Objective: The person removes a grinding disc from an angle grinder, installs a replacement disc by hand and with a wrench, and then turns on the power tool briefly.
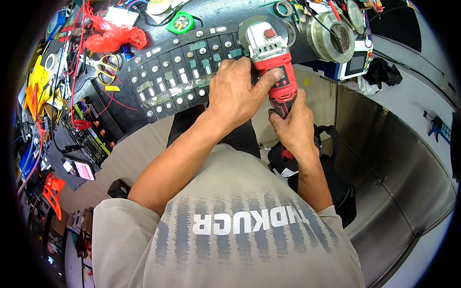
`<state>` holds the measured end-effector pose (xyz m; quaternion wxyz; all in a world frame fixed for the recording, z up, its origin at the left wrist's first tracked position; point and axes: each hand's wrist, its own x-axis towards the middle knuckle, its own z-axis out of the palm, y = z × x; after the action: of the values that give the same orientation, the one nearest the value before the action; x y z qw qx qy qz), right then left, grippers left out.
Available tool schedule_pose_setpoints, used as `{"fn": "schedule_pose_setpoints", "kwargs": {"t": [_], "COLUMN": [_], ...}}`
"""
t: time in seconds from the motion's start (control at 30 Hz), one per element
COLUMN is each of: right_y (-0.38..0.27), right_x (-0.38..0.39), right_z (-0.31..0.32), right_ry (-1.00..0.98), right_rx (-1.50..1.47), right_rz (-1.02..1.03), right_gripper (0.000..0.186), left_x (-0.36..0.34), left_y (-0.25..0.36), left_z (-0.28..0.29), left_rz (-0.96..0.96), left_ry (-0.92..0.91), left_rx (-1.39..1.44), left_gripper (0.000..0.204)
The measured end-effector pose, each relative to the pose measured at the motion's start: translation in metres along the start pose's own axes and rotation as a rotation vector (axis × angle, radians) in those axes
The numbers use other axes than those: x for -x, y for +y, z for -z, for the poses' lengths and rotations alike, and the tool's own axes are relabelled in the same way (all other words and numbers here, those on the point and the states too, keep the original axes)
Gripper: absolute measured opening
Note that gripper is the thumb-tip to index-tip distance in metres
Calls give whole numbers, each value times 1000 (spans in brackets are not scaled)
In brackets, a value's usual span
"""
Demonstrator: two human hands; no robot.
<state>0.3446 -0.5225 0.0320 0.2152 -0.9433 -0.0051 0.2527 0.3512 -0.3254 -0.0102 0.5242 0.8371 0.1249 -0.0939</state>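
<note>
A red and black cordless angle grinder (279, 79) with a silver head and a round disc is held upright over the desk's near edge. My left hand (235, 93) grips it from the side, with the thumb on its dark button panel; the fingers behind it are partly hidden. Lower down, my right hand (295, 126) is wrapped round the grinder's black-ended grip. To the left of the grinder lies a black battery pack (165, 84) with rows of round metal studs and slots, clear tape across it. My left hand overlaps the pack's right part.
Yellow-handled scissors (108, 67), a red plastic bag (117, 39) and a green tape measure (181, 22) lie around the pack. Solder-like wire spools (331, 36) stand at the right, beside a white device with a screen (356, 63). A phone (78, 168) rests at far left.
</note>
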Motion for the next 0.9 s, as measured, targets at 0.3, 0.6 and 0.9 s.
{"fn": "schedule_pose_setpoints", "kwargs": {"t": [0.3, 0.6, 0.9], "right_y": [-1, -1, -3], "right_x": [0, 0, -1], "right_z": [1, 3, 6], "right_ry": [4, 3, -9], "right_rx": [7, 29, 12], "right_rz": [-15, -24, -58], "right_gripper": [69, 67, 64], "left_x": [0, -1, 0], "left_y": [1, 2, -1], "left_z": [-1, -3, -7], "left_rz": [-1, 4, -10], "left_ry": [7, -2, 29], "left_rx": [-19, -12, -27], "left_gripper": [76, 78, 75]}}
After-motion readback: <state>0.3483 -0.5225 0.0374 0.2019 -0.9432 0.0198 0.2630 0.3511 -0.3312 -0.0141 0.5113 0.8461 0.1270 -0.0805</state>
